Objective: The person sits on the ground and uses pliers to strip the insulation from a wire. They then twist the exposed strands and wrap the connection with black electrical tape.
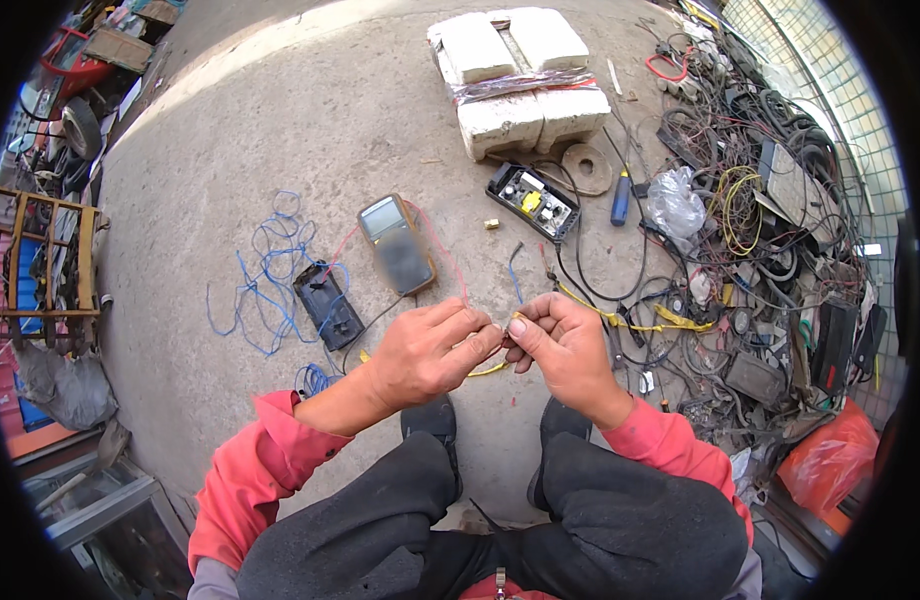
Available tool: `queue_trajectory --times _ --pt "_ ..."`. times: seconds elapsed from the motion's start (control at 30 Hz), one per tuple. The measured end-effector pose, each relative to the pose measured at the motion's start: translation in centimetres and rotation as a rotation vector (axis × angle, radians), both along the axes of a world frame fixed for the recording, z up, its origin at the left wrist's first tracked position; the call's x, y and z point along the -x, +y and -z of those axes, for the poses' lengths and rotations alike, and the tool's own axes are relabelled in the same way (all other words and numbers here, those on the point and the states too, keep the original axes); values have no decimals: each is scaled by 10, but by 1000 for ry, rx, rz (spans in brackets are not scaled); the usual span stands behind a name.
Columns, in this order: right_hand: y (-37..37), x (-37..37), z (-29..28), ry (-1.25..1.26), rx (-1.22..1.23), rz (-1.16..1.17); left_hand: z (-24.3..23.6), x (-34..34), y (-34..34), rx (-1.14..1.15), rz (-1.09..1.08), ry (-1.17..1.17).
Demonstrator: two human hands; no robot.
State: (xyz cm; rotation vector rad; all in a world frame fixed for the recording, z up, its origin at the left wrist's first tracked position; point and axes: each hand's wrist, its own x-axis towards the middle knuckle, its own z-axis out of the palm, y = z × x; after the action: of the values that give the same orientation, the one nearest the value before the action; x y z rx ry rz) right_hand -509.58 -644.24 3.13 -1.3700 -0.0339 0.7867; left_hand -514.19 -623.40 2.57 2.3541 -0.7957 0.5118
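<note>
My left hand (435, 345) and my right hand (562, 345) meet fingertip to fingertip above the ground, between my knees and a multimeter (398, 245). Both are closed in a pinch. A thin blue wire (516, 272) rises from the fingers of my right hand. What the left fingertips pinch is too small and covered to make out. Below the hands passes a yellow cable (488, 371). The multimeter's red lead (442, 248) runs down toward my left hand. Ahead lies an opened black case with a circuit board (533, 202); a black plastic shell (328, 305) rests left of the meter.
Tangled blue wire (275, 270) lies to the left. Farther off sits a white foam block (520, 80) bound with tape. A blue-handled screwdriver (621, 200) and a round disc (587, 169) lie before a heap of cables (750, 240) on the right. A metal-framed rack (55, 260) stands far left.
</note>
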Motion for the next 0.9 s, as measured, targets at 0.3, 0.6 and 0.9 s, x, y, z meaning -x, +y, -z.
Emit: queue_trajectory --times 0.3,0.6,0.9 --pt "0 4 1 -259 6 -1 -18 8 -3 1045 -258 1415" --pt "0 5 4 -480 32 -3 -17 4 -2 1242 -189 1586" --pt "1 4 4 -609 91 -30 -19 4 -7 1248 -231 1593"
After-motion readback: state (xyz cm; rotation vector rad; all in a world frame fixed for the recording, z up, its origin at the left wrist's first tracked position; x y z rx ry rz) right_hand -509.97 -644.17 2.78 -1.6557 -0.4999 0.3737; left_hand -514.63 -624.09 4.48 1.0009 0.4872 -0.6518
